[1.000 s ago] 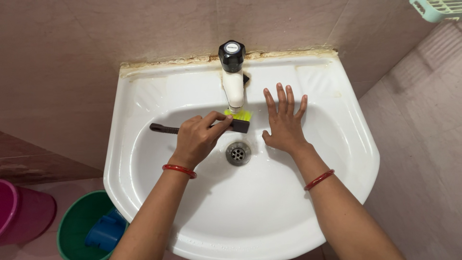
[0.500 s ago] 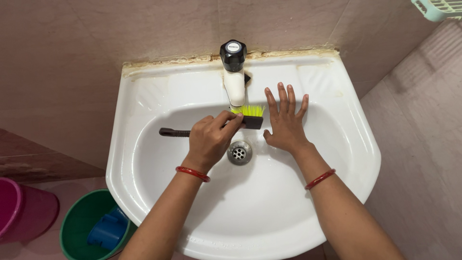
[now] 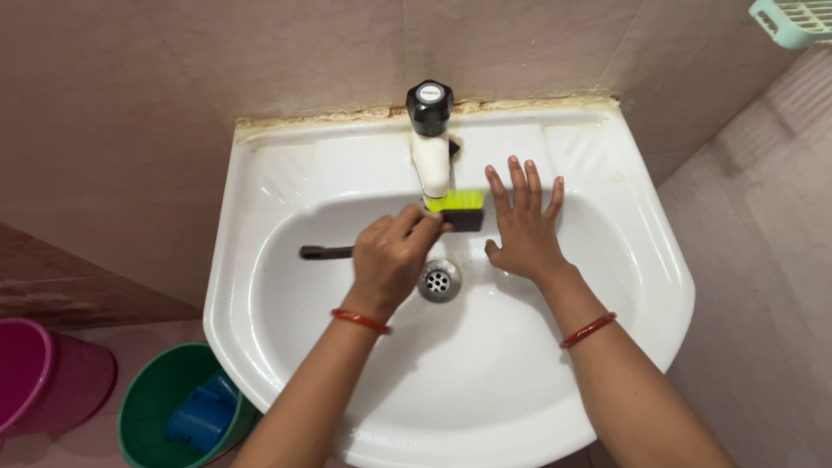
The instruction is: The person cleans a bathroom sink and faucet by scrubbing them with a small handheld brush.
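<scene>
White sink (image 3: 607,286); left hand (image 3: 392,260) grips brush (image 3: 455,211) under tap (image 3: 431,143)

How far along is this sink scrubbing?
Done: hard to judge; most of the white sink bowl looks clean, with no foam visible. In hand: the left hand grips a dark brush, its yellow bristles against the back wall under the tap, while the right hand lies flat beside it. Left: brownish grime lines the sink's back edge.

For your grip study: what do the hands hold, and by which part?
The left hand grips the brush mid-handle, near its head. The right hand holds nothing, flat on the sink.
</scene>
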